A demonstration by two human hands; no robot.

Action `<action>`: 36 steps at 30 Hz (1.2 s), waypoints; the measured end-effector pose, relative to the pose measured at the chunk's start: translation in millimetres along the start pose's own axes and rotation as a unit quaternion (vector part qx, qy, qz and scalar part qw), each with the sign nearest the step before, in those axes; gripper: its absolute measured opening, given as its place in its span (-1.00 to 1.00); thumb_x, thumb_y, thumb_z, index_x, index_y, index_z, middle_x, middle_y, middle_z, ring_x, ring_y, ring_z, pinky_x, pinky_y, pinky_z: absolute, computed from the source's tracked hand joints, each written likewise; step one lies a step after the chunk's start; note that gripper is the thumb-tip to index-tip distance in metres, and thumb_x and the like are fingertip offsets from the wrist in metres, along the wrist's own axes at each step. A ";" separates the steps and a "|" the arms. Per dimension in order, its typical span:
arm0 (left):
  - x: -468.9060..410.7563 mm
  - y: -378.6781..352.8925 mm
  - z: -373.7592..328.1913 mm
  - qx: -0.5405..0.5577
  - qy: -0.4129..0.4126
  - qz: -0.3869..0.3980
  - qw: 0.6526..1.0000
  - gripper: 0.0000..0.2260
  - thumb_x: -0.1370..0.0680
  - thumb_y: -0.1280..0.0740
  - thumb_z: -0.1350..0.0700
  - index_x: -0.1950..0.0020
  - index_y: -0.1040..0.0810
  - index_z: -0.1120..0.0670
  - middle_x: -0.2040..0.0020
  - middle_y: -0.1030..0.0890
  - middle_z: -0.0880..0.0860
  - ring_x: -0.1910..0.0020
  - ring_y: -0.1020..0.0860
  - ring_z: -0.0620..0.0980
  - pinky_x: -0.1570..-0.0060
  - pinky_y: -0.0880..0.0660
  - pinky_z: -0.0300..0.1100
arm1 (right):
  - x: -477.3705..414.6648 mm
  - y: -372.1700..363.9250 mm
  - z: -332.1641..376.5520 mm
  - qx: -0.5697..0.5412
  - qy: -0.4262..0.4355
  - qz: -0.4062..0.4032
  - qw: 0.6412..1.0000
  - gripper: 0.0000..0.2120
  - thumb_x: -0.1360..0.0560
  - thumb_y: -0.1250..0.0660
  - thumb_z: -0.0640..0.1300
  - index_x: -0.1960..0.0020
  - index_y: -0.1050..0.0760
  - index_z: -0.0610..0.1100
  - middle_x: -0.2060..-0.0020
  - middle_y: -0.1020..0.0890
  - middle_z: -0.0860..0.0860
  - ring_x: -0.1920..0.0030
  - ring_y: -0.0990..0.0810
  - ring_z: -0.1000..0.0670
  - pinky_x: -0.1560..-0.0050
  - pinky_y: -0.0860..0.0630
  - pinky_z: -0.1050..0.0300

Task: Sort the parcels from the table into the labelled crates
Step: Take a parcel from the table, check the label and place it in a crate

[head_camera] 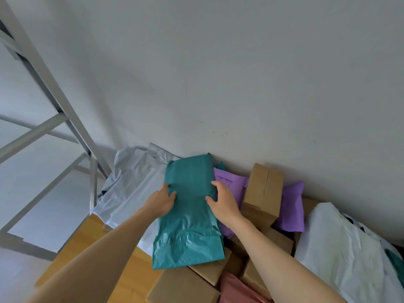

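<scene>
A long teal mailer bag lies on top of the parcel pile against the wall. My left hand grips its left edge, thumb on top and fingers curled under. My right hand holds the right edge the same way, thumb on the teal plastic. Both hands are about halfway along the bag. No crate is in view.
The wooden table carries a grey-white mailer, a purple mailer, an upright cardboard box, more boxes in front, a pink parcel and a white bag. A metal shelf frame stands left.
</scene>
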State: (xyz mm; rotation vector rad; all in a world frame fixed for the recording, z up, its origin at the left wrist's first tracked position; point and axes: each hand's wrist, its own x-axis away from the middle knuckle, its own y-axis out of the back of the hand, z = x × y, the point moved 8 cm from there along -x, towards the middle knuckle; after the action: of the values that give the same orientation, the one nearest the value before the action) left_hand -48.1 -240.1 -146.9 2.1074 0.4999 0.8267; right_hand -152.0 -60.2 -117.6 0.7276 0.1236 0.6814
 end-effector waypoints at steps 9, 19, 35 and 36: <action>-31.7 7.0 11.9 0.234 0.104 0.015 0.967 -0.82 -0.57 -0.20 0.19 -0.11 -0.43 0.26 0.00 -0.50 0.19 0.11 -0.49 0.14 0.13 -0.46 -0.06 | -7.9 -4.5 7.6 -0.030 -0.049 -0.025 0.998 -0.47 -0.47 -0.32 -0.25 -0.42 -0.31 -0.09 -0.32 -0.47 0.00 -0.32 -0.44 -0.02 -0.34 -0.40 -0.02; -44.4 18.6 7.1 0.429 0.118 0.146 0.883 -0.82 -0.54 -0.33 0.26 -0.12 -0.45 0.21 0.03 -0.55 0.15 0.11 -0.53 0.11 0.10 -0.52 -0.05 | -2.1 0.1 27.2 -0.100 -0.129 -0.146 0.976 -0.56 -0.50 -0.36 -0.20 -0.35 -0.39 -0.12 -0.22 -0.55 0.00 -0.18 -0.52 0.04 -0.20 -0.46 0.11; 9.8 102.0 -104.9 0.494 -0.136 0.350 0.784 -0.59 -0.53 -0.34 -0.13 -0.25 -0.42 0.09 -0.19 -0.56 0.19 -0.07 -0.62 0.25 0.06 -0.60 0.13 | 14.1 17.9 73.3 -0.354 -0.156 -0.168 0.907 -0.46 -0.44 -0.37 0.24 -0.36 -0.40 0.10 -0.32 -0.43 0.04 -0.31 -0.40 -0.02 -0.33 -0.39 -0.04; 16.0 105.3 -113.4 0.491 -0.151 0.359 0.779 -0.61 -0.56 -0.26 -0.17 -0.26 -0.44 0.06 -0.22 -0.54 0.19 -0.13 -0.58 0.28 0.01 -0.59 0.17 | 15.0 22.6 75.9 -0.373 -0.142 -0.164 0.902 -0.45 -0.45 -0.36 0.24 -0.37 -0.39 0.09 -0.35 -0.43 0.02 -0.33 -0.40 -0.07 -0.36 -0.38 -0.10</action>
State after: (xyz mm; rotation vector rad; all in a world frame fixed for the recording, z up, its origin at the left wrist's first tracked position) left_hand -109.3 -233.0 -4.0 3.4528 -0.1616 0.6260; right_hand -127.2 -82.2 -44.2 0.0490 -0.2731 0.2489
